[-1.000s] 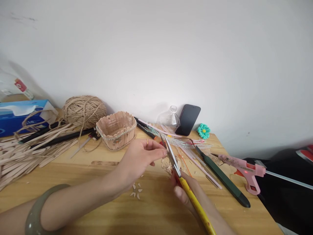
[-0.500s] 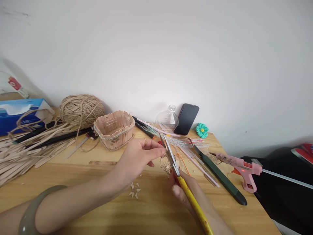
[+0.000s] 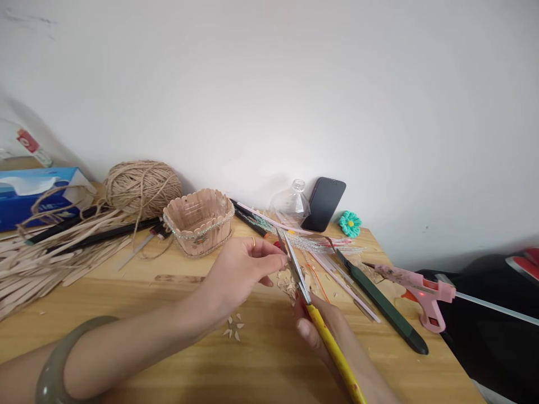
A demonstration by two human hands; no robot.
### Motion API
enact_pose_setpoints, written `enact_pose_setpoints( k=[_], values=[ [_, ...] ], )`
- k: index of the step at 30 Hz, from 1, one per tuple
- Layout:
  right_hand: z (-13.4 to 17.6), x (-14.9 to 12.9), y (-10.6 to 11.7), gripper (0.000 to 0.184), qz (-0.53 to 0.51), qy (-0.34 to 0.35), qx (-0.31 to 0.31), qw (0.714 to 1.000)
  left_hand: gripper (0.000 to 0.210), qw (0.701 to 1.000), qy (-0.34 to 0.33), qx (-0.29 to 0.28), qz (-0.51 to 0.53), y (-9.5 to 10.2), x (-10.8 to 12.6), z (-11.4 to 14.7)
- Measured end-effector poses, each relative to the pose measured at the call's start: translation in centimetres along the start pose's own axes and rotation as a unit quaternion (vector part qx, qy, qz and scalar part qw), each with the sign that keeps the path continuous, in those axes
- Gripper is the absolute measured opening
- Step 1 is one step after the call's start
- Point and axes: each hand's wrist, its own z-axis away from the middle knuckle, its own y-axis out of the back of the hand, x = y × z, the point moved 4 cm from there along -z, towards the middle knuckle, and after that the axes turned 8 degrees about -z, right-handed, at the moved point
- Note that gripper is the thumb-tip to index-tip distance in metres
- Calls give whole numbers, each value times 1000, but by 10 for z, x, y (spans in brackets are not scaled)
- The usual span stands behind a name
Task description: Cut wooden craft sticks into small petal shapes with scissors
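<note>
In my right hand (image 3: 318, 325) is a pair of yellow-handled scissors (image 3: 332, 348), its blades slightly parted and pointing away from me. My left hand (image 3: 248, 264) is closed in a pinch right at the blades; whatever sits between thumb and forefinger is too small to make out. Beneath the blades lies a heap of pale wood scraps (image 3: 287, 285). Several small pointed wood chips (image 3: 234, 326) rest on the table nearer to me. A flat wooden stick (image 3: 179, 279) lies left of my left wrist.
Behind my left hand stands a small basket of wooden sticks (image 3: 197, 224), with a twine ball (image 3: 143, 188) beside it. Craft sticks (image 3: 88, 252) pile up at left. To the right lie a green-handled cutter (image 3: 383, 303) and a pink glue gun (image 3: 429, 292). A phone (image 3: 325, 205) leans at the back.
The whole view has shifted slightly, so things sit a little further right. Both hands and the scissors keep nearly the same pose.
</note>
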Motion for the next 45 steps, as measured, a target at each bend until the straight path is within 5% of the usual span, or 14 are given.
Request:
enact_pose_setpoints(
  k=[29, 45],
  values=[
    [12, -7, 7, 51, 23, 28, 52, 998, 10, 1000, 12, -2, 13, 0, -1, 0],
    [1, 4, 0, 61, 22, -13, 9, 1000, 8, 1000, 11, -3, 8, -1, -1, 1]
  ],
)
